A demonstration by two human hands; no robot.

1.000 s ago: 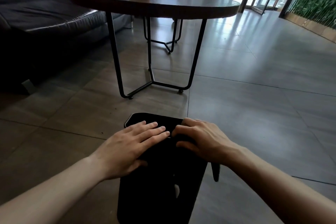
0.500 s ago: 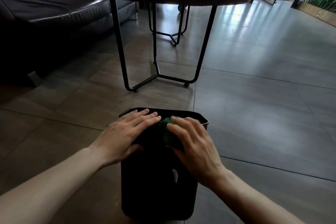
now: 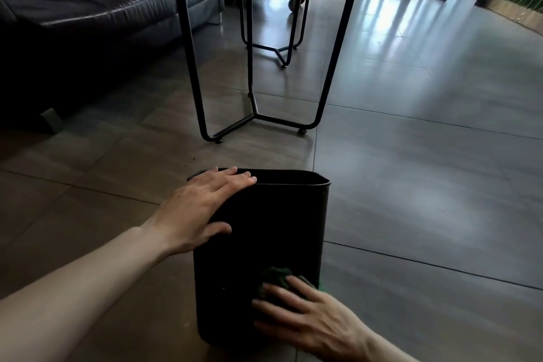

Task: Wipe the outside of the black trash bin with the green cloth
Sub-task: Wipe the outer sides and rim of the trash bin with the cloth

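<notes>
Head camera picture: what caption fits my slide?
Right hand presses green cloth on black trash bin; left hand steadies rim.

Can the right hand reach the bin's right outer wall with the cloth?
Probably yes. The right hand presses the green cloth low on the black trash bin, beside that corner; only bare floor lies right of it.

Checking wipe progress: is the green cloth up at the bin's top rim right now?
No, the right hand presses the green cloth low on the black trash bin, near its base.

Left hand [image 3: 202, 211] flat — right hand [image 3: 308, 314] splayed, pressing.
</notes>
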